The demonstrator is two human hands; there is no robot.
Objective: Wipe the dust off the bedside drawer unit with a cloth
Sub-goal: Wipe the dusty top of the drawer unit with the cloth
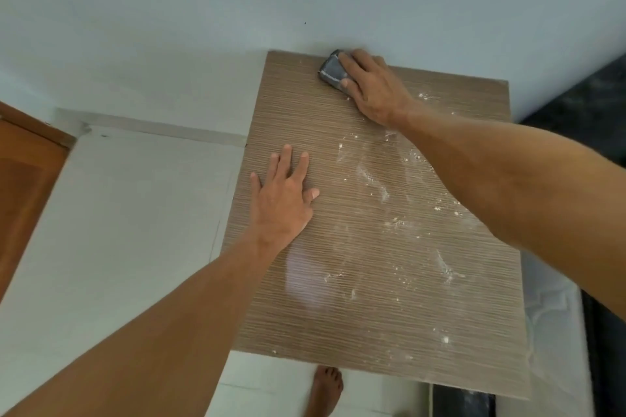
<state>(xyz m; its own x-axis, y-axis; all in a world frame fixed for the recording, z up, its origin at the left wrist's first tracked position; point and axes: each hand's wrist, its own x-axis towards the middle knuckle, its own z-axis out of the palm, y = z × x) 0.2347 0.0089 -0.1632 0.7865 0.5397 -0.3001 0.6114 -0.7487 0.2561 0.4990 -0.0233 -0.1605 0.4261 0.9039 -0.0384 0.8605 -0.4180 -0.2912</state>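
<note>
The bedside drawer unit's top [372,281] is a brown, fine-ribbed wood surface seen from above. White dust and crumbs are smeared over its right and middle parts. A small folded dark grey cloth [331,70] lies at the far edge near the wall. My right hand [372,88] presses down on it, fingers over its right side. My left hand [284,196] rests flat on the left part of the top, fingers spread, holding nothing.
A pale wall [237,10] stands right behind the unit. White floor tiles [118,213] lie to the left, with a brown wooden door [23,186] at the far left. A bare foot [325,389] stands below the unit's near edge. Dark furniture [592,95] borders the right.
</note>
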